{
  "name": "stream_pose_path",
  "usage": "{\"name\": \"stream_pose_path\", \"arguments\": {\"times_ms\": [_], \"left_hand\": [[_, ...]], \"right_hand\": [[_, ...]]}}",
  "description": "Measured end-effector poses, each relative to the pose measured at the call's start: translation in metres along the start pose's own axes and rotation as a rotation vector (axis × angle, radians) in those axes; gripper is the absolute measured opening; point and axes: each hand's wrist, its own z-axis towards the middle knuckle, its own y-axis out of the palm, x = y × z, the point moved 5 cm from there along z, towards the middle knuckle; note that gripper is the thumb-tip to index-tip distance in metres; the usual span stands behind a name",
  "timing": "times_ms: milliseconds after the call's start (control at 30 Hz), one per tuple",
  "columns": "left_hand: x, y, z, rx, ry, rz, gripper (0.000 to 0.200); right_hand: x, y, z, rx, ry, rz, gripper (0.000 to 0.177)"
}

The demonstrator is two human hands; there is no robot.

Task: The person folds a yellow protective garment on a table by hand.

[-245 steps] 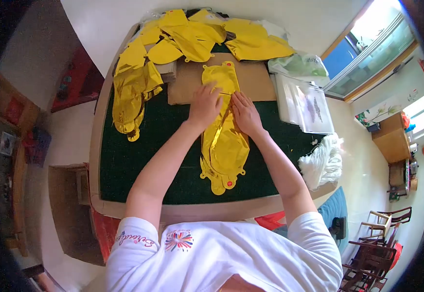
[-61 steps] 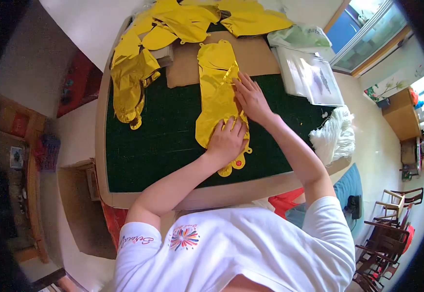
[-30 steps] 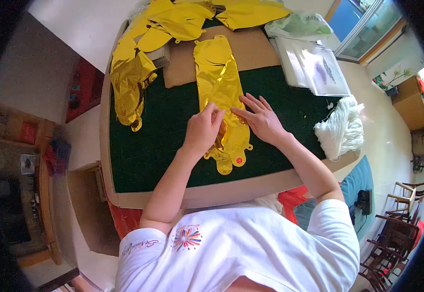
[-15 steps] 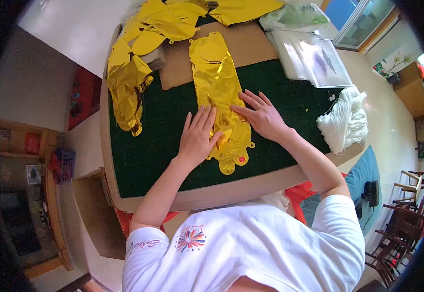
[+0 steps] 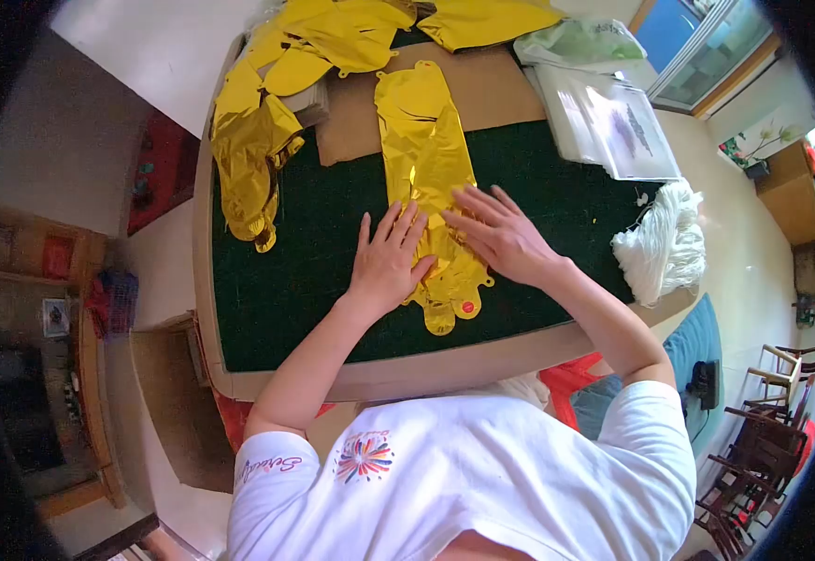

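Observation:
A flat gold foil balloon (image 5: 423, 140) lies lengthwise on the dark green table cover, its near end lobed with a small red dot. My left hand (image 5: 389, 257) rests flat on its left edge, fingers stretched out and the thumb on the foil. On the right edge lies my right hand (image 5: 504, 236), palm down with fingers extended across the foil. Neither hand grips anything. The foil under my palms and fingers is hidden, and it looks wrinkled between the hands.
More gold foil balloons (image 5: 249, 154) lie at the left and along the far side. Cardboard (image 5: 501, 89) sits under the balloon's far end. Clear plastic bags (image 5: 604, 122) and a bundle of white string (image 5: 662, 245) are at the right. The table edge (image 5: 407, 372) is near my body.
My right hand has shifted slightly nearer me and further onto the foil. My left hand stays on the left edge. The whole view has tilted a little.

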Motion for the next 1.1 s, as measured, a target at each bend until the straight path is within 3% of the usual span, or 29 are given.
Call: {"name": "stream_pose_path", "arguments": {"times_ms": [167, 433, 633, 800, 1033, 1100], "left_hand": [[0.0, -0.001, 0.001, 0.037, 0.019, -0.016, 0.057], [-0.024, -0.007, 0.027, -0.01, 0.1, 0.131, 0.051], [-0.028, -0.011, 0.025, -0.094, 0.055, 0.077, 0.07], [-0.028, -0.016, 0.025, -0.261, 0.033, 0.004, 0.101], [-0.025, -0.026, 0.02, -0.216, 0.034, -0.012, 0.108], [-0.021, -0.044, 0.016, -0.105, 0.117, -0.114, 0.093]], "right_hand": [[-0.016, 0.008, -0.006, -0.102, -0.141, 0.02, 0.042], [-0.014, 0.013, -0.007, -0.111, -0.134, -0.014, 0.041], [-0.014, 0.012, -0.006, -0.098, -0.132, 0.011, 0.042], [-0.015, 0.011, -0.006, -0.099, -0.141, 0.014, 0.042], [-0.016, 0.011, -0.006, -0.097, -0.134, 0.015, 0.042], [-0.016, 0.011, -0.006, -0.091, -0.142, 0.01, 0.042]]}}
